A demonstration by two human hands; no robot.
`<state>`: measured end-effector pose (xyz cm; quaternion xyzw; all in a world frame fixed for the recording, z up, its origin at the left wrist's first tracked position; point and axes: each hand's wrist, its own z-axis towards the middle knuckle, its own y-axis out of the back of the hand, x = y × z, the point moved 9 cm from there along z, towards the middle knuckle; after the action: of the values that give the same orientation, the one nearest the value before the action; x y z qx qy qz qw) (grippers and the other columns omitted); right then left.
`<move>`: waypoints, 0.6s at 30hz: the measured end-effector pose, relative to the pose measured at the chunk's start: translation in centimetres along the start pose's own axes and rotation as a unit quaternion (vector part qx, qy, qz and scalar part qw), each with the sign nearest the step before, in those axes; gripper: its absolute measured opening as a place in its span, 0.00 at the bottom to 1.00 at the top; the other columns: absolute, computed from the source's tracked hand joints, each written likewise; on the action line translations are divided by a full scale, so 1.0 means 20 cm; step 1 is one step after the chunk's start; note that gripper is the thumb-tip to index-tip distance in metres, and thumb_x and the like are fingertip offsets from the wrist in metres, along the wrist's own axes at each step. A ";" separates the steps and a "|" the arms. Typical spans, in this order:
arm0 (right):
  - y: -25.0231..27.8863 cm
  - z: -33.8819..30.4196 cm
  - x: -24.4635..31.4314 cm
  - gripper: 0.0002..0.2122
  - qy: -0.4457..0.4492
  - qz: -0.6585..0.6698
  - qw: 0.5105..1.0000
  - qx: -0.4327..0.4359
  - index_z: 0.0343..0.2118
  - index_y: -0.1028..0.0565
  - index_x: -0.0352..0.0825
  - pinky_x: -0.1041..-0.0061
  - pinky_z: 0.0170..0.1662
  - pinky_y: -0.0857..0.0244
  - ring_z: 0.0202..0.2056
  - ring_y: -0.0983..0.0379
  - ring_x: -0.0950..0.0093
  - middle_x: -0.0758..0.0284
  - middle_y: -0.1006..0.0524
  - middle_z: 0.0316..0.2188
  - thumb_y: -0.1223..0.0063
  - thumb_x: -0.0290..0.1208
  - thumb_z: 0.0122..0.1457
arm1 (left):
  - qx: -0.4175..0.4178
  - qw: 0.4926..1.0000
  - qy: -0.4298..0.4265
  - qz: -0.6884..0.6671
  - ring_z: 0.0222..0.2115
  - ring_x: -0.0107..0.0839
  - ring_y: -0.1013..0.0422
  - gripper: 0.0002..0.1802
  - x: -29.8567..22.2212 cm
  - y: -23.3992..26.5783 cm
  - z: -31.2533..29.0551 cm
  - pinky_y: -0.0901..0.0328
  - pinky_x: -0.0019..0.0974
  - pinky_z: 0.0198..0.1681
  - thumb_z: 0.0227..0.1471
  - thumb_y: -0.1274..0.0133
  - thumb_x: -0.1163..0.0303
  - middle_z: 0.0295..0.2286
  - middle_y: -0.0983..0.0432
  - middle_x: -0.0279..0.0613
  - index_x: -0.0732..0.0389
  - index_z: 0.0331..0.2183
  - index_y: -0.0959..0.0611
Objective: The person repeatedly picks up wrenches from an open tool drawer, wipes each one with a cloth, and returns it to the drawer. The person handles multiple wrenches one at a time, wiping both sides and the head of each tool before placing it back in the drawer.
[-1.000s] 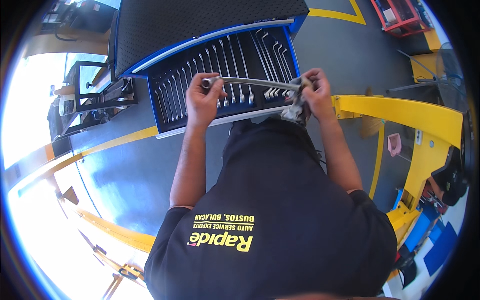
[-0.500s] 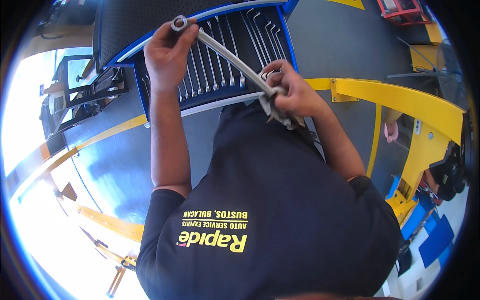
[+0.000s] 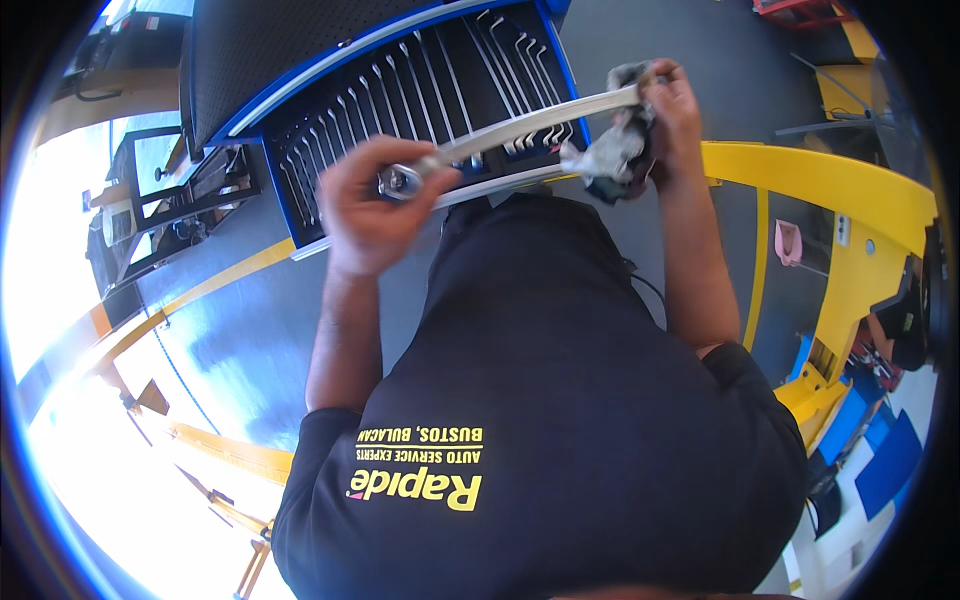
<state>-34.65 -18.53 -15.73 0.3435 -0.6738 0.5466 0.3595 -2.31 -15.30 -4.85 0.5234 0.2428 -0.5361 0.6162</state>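
Note:
A long silver wrench (image 3: 530, 122) spans between my hands above an open drawer. My left hand (image 3: 362, 212) is closed around its ring end, and the ring shows beside my thumb. Wrapped about the far right end of the wrench is a crumpled grey and white rag (image 3: 615, 150). My right hand (image 3: 677, 125) grips that rag, which hides the wrench's other end; loose folds hang below it. Beneath, the drawer's blue side edge (image 3: 563, 62) frames a row of combination wrenches (image 3: 400, 95) and several bent offset wrenches (image 3: 510, 60).
The tool cabinet's dark ribbed top (image 3: 270, 60) lies beyond the drawer. To the right stands a yellow steel lift arm (image 3: 810, 178), with a pink object (image 3: 788, 243) near it. A black metal frame (image 3: 150, 190) is at the left. Another person in dark clothing (image 3: 905, 325) is at the far right.
My right hand and the rag have moved up and right. My left hand has come down and nearer, so the wrench now slopes upward to the right instead of downward.

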 end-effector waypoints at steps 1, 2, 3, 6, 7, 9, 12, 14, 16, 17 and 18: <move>-0.08 -0.06 -0.03 0.19 -0.034 -0.021 0.998 0.051 0.49 0.37 0.37 0.71 0.38 0.23 0.34 0.22 0.72 0.60 0.23 0.40 0.42 0.26 0.56 | -0.076 0.996 0.006 -0.049 0.32 0.27 0.19 0.15 0.02 0.11 0.02 0.23 0.30 0.35 0.51 0.30 0.77 0.33 0.14 0.42 0.64 0.41 0.13; -0.15 -0.13 -0.07 0.20 -0.088 -0.064 0.991 0.072 0.48 0.37 0.37 0.72 0.39 0.23 0.36 0.23 0.73 0.61 0.24 0.40 0.41 0.26 0.55 | -0.126 0.985 0.023 -0.112 0.34 0.29 0.18 0.15 0.07 0.22 0.07 0.23 0.28 0.35 0.52 0.31 0.78 0.34 0.14 0.44 0.66 0.43 0.13; -0.29 -0.22 -0.09 0.21 -0.100 -0.087 0.974 0.185 0.47 0.38 0.37 0.75 0.42 0.26 0.37 0.25 0.76 0.62 0.25 0.41 0.41 0.26 0.53 | -0.163 0.974 0.054 -0.146 0.35 0.33 0.17 0.14 0.12 0.30 0.12 0.23 0.31 0.36 0.56 0.33 0.74 0.36 0.14 0.46 0.66 0.44 0.14; -0.55 -0.43 -0.10 0.22 -0.160 -0.089 0.928 0.325 0.46 0.39 0.39 0.81 0.48 0.35 0.40 0.31 0.80 0.65 0.27 0.39 0.43 0.25 0.48 | -0.177 0.949 0.051 -0.255 0.35 0.37 0.16 0.15 0.17 0.36 0.22 0.23 0.35 0.37 0.60 0.35 0.69 0.37 0.15 0.48 0.67 0.46 0.15; -0.62 -0.44 -0.05 0.22 -0.128 -0.049 0.929 0.344 0.49 0.35 0.35 0.75 0.48 0.32 0.42 0.27 0.78 0.65 0.24 0.39 0.42 0.26 0.51 | -0.193 0.949 0.063 -0.241 0.34 0.41 0.16 0.16 0.19 0.38 0.24 0.23 0.39 0.38 0.65 0.40 0.66 0.36 0.15 0.50 0.67 0.47 0.16; -0.66 -0.44 0.01 0.22 -0.146 0.001 0.936 0.321 0.49 0.35 0.35 0.76 0.49 0.32 0.42 0.26 0.77 0.65 0.24 0.39 0.42 0.28 0.52 | -0.191 0.939 0.074 -0.276 0.34 0.41 0.16 0.15 0.18 0.36 0.26 0.23 0.38 0.37 0.65 0.42 0.67 0.36 0.15 0.51 0.68 0.48 0.17; -0.65 -0.44 0.08 0.22 -0.169 0.049 0.949 0.263 0.47 0.32 0.37 0.77 0.49 0.33 0.41 0.25 0.75 0.66 0.24 0.37 0.42 0.39 0.50 | -0.172 0.929 0.117 -0.307 0.34 0.39 0.17 0.14 0.17 0.30 0.26 0.24 0.36 0.33 0.67 0.45 0.69 0.35 0.15 0.53 0.66 0.49 0.19; -0.61 -0.44 0.08 0.24 -0.201 0.057 0.949 0.237 0.46 0.31 0.37 0.77 0.49 0.33 0.41 0.24 0.75 0.66 0.24 0.37 0.42 0.43 0.48 | -0.182 0.924 0.156 -0.297 0.32 0.35 0.17 0.13 0.18 0.27 0.24 0.24 0.36 0.32 0.67 0.45 0.69 0.35 0.15 0.53 0.66 0.49 0.19; -0.62 -0.42 0.10 0.23 -0.181 0.136 0.943 0.243 0.44 0.32 0.35 0.81 0.35 0.19 0.31 0.19 0.71 0.57 0.25 0.41 0.35 0.41 0.50 | -0.184 0.906 0.162 -0.344 0.28 0.28 0.21 0.12 0.19 0.25 0.23 0.27 0.31 0.32 0.66 0.45 0.71 0.34 0.15 0.52 0.65 0.48 0.18; -0.62 -0.42 0.09 0.23 -0.187 0.156 0.938 0.247 0.44 0.33 0.35 0.80 0.33 0.19 0.30 0.18 0.71 0.56 0.26 0.41 0.36 0.41 0.51 | -0.189 0.901 0.166 -0.353 0.28 0.27 0.22 0.12 0.19 0.24 0.23 0.28 0.30 0.32 0.66 0.44 0.71 0.34 0.15 0.52 0.65 0.48 0.18; -0.62 -0.42 0.08 0.23 -0.193 0.176 0.932 0.250 0.44 0.33 0.34 0.79 0.32 0.18 0.29 0.18 0.70 0.55 0.26 0.41 0.36 0.42 0.52 | -0.194 0.895 0.172 -0.362 0.27 0.25 0.23 0.12 0.19 0.24 0.23 0.29 0.29 0.32 0.66 0.44 0.71 0.34 0.15 0.52 0.65 0.48 0.18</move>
<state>-24.00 -12.41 -7.05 0.3973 -0.6209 0.6753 0.0233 2.06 -21.57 -4.78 0.3531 0.6171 -0.5660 0.4174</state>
